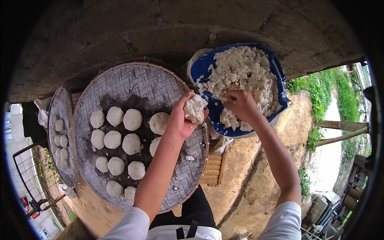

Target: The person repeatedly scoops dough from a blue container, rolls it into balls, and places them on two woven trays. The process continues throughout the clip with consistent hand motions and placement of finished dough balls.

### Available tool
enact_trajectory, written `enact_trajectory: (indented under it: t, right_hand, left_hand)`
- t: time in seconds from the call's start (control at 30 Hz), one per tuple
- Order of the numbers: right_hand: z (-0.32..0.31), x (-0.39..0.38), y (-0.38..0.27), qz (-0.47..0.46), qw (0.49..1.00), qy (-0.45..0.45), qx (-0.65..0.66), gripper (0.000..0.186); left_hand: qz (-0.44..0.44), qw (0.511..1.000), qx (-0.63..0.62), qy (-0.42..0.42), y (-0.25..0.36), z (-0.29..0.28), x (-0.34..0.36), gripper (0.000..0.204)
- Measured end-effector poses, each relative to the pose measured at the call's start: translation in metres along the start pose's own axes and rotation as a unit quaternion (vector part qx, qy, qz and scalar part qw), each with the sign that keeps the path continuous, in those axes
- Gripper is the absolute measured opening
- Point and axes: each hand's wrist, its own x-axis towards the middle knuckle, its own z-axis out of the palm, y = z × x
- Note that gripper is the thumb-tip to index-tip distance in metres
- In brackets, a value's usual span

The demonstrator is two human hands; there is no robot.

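A rough, crumbly lump of white dough rests in my left hand, its fingers wrapped round the lump's sides. This hand is above the right side of a round woven bamboo tray. My right hand reaches into a blue tub, fingers curled together at the loose white dough heaped inside. Its fingertips are pinched on some of that dough. Several smooth white dough balls sit in rough rows on the tray, a few partly hidden by my left forearm.
A second woven tray with smaller pale balls stands at the far left. Beyond the tub and large tray rises a rough wall. Small dough scraps lie on the tray's right side. Wooden poles stick out at the right.
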Motion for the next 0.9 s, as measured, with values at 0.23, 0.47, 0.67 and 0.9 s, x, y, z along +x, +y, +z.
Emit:
enact_trajectory:
  t: [0.23,0.47,0.67,0.9]
  right_hand:
    - [-0.024,-0.033,-0.026,-0.009,0.963,0.146,0.226,0.033]
    - [-0.03,-0.037,-0.023,-0.152,0.934,0.317,0.056,0.034]
    - [-0.014,-0.019,-0.008,0.039,0.793,0.179,0.58,0.043]
    - [0.016,-0.092,-0.077,0.031,0.668,0.291,0.685,0.052]
  left_hand:
    - [-0.023,0.998,0.005,-0.055,-0.037,0.04,0.024,0.033]
    - [-0.058,0.986,0.019,-0.158,-0.064,0.075,0.029,0.03]
    - [0.072,0.993,0.056,-0.073,-0.085,0.124,0.013,0.046]
    - [0.115,0.985,0.097,-0.088,-0.091,0.104,-0.047,0.062]
